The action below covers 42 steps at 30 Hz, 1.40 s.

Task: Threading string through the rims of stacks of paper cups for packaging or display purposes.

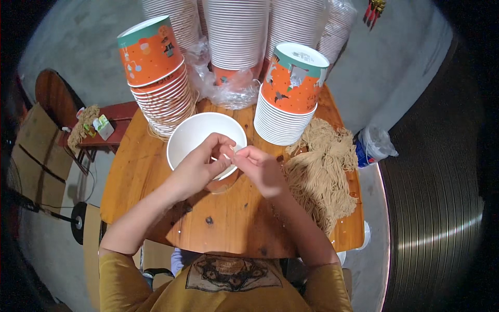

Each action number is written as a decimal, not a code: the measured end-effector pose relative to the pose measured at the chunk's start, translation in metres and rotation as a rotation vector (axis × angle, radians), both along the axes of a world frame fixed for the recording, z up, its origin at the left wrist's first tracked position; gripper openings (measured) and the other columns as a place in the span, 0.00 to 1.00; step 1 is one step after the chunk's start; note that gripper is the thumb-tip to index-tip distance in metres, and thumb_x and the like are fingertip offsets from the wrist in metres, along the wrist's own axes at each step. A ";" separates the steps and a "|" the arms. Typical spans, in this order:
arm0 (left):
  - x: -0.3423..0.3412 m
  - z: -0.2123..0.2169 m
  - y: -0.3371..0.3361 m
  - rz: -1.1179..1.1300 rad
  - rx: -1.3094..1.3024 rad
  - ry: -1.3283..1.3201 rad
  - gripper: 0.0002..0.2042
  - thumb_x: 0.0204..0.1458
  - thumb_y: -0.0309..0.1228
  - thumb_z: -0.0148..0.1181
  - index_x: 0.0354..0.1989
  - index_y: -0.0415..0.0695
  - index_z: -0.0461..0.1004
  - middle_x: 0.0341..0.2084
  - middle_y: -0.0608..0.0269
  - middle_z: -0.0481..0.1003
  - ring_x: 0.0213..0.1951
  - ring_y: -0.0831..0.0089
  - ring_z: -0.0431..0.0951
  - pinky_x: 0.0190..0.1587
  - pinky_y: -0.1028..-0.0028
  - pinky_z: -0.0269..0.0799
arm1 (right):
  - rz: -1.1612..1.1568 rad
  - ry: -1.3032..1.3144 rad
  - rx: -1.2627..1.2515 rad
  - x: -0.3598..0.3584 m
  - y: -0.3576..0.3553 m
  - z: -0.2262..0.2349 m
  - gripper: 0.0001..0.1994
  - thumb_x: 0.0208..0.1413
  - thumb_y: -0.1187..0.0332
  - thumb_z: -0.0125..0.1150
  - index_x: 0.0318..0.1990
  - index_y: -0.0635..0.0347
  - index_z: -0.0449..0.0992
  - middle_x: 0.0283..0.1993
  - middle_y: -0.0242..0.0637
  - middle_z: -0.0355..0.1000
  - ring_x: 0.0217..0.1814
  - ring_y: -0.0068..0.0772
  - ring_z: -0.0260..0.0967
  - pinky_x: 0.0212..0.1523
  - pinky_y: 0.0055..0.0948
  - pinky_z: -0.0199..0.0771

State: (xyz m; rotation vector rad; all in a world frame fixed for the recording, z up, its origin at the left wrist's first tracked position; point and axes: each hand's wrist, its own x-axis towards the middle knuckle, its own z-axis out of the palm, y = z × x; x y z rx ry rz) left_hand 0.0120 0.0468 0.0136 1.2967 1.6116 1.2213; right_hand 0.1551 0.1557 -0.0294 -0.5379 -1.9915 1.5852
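A white-lined paper bucket stands mouth up on the wooden table, its near outer wall orange. Over its near right rim my left hand and my right hand meet, thumbs and forefingers pinched together. What they pinch is thin and mostly covered by the fingers; it looks like string, and a fine tan loop of it curves below the near rim. Beside my right forearm lies a large loose bundle of tan strings.
Upside-down orange and green buckets are stacked left and right; strings hang around the left stack. Tall wrapped bucket stacks and crumpled plastic stand behind. A red bench is at left, a blue pail at right.
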 end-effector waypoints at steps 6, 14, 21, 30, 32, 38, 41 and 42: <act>-0.010 -0.001 0.000 -0.064 -0.169 -0.278 0.17 0.51 0.22 0.60 0.48 0.39 0.65 0.36 0.64 0.71 0.40 0.78 0.71 0.45 0.80 0.67 | 0.061 -0.130 -0.316 -0.006 -0.005 0.001 0.12 0.59 0.61 0.58 0.40 0.62 0.77 0.31 0.27 0.74 0.32 0.13 0.66 0.32 0.17 0.65; -0.013 -0.016 -0.007 -0.002 -0.189 -0.510 0.12 0.52 0.24 0.60 0.43 0.40 0.67 0.31 0.66 0.72 0.33 0.80 0.71 0.39 0.80 0.67 | 0.031 0.006 -0.272 -0.005 -0.009 0.012 0.11 0.59 0.65 0.55 0.45 0.61 0.69 0.26 0.29 0.70 0.24 0.17 0.64 0.24 0.20 0.62; -0.008 -0.013 -0.012 -0.041 -0.080 -0.545 0.07 0.56 0.29 0.57 0.41 0.42 0.70 0.30 0.70 0.72 0.30 0.83 0.69 0.35 0.83 0.65 | 0.502 -0.105 -0.266 -0.005 0.005 0.052 0.08 0.59 0.71 0.54 0.43 0.62 0.69 0.33 0.35 0.75 0.26 0.19 0.69 0.24 0.18 0.65; -0.002 -0.015 -0.009 -0.169 -0.139 -0.476 0.07 0.56 0.30 0.58 0.37 0.40 0.72 0.30 0.69 0.72 0.31 0.83 0.70 0.36 0.82 0.66 | 0.394 -0.006 -0.375 -0.023 0.019 0.053 0.09 0.57 0.71 0.54 0.43 0.63 0.74 0.37 0.35 0.77 0.17 0.12 0.58 0.18 0.13 0.56; -0.005 -0.014 -0.009 -0.206 -0.161 -0.484 0.06 0.56 0.29 0.57 0.37 0.39 0.72 0.30 0.68 0.72 0.31 0.82 0.69 0.36 0.82 0.66 | 0.242 0.006 -0.332 -0.018 0.022 0.050 0.10 0.55 0.69 0.56 0.43 0.62 0.75 0.34 0.32 0.76 0.16 0.11 0.54 0.16 0.13 0.52; -0.005 -0.010 -0.004 -0.111 -0.216 -0.529 0.07 0.55 0.30 0.58 0.37 0.39 0.73 0.29 0.68 0.72 0.30 0.82 0.69 0.35 0.82 0.66 | 0.064 -0.012 -0.358 0.009 0.015 0.042 0.09 0.57 0.69 0.54 0.42 0.61 0.76 0.27 0.25 0.71 0.17 0.12 0.56 0.17 0.15 0.55; -0.002 -0.010 0.001 -0.125 -0.210 -0.536 0.07 0.55 0.30 0.58 0.37 0.39 0.73 0.29 0.69 0.72 0.29 0.83 0.69 0.34 0.83 0.66 | 0.043 0.160 -0.107 0.014 0.017 0.012 0.07 0.56 0.69 0.56 0.40 0.60 0.77 0.25 0.24 0.69 0.19 0.13 0.57 0.20 0.17 0.58; -0.002 -0.011 0.003 -0.126 -0.206 -0.531 0.07 0.55 0.29 0.58 0.37 0.39 0.73 0.29 0.69 0.72 0.29 0.83 0.69 0.34 0.83 0.65 | 0.043 0.160 -0.108 0.017 0.017 0.012 0.07 0.56 0.69 0.56 0.40 0.60 0.77 0.25 0.24 0.69 0.19 0.13 0.57 0.20 0.17 0.58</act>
